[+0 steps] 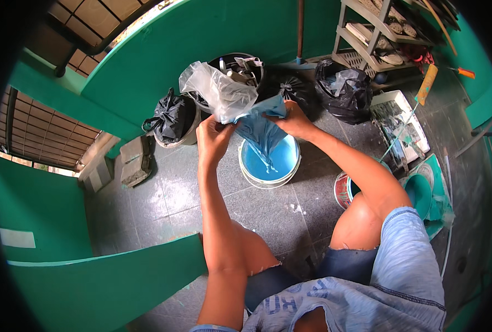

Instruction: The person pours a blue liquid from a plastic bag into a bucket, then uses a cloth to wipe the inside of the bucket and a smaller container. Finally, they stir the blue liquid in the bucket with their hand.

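Observation:
Between my two hands hangs a plastic bag (pixel 257 133) coated inside with light blue paint, its clear crumpled end (pixel 215 88) flopping away to the far left. My left hand (pixel 214 138) pinches one side of the bag, and my right hand (pixel 296 120) grips the other side, with fingertips partly hidden. The bag's lower tip points down into a white bucket (pixel 265 185) on the floor. Blue paint (pixel 282 166) lies in the bucket, and a streak of it hangs at the bag's tip.
Behind the bucket stand a filled black bin (pixel 246 61) and black rubbish bags (pixel 343 91). A paint tray (pixel 401 122) and a roller (pixel 425 86) lie at right, near a paint can (pixel 343 191) and a green bucket (pixel 418 193). Concrete blocks (pixel 135 160) sit left; a low green wall (pixel 108 276) runs near left.

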`<state>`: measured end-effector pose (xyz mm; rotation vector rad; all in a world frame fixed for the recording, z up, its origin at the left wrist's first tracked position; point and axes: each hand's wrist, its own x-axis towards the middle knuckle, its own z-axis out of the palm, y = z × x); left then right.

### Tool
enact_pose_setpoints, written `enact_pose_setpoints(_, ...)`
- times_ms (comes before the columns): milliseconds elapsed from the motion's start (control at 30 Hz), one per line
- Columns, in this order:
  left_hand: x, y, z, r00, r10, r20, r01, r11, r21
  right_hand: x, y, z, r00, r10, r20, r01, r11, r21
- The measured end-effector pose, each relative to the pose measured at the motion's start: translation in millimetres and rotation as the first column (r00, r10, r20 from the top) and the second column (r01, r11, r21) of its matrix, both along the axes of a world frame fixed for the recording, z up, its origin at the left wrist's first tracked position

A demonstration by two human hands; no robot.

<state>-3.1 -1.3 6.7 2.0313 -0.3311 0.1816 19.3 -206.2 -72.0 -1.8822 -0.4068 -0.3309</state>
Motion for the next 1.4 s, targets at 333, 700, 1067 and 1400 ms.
enact_pose_setpoints(333, 5.8, 5.6, -6.0, 0.999, 0.032, 0.002, -0.032, 0.998, 0.058, -6.7, -8.8, 8.9, 0.952, 0.169, -0.257, -0.147, 0.984, 0.103)
enact_pose_setpoints(700, 9.3, 3.1, -25.2, 0.994, -0.105, -0.017, 0.100, 0.980, -0.172, -10.8, 17.6, 13.1, 0.956, 0.266, -0.124, -0.248, 0.958, 0.141)
enact_pose_setpoints(1067, 5.6, -7.1, -27.9, 0.986, -0.148, -0.073, 0.137, 0.982, -0.133, -8.4, 15.8, 0.3, 0.976, 0.058, 0.209, 0.037, 0.905, -0.425)
enact_pose_setpoints(1400, -10.7, -19.1, -6.7, 0.992, -0.103, -0.073, 0.071, 0.933, -0.352, -19.6, 10.1, -11.0, 0.956, 0.133, 0.260, -0.006, 0.899, -0.438)
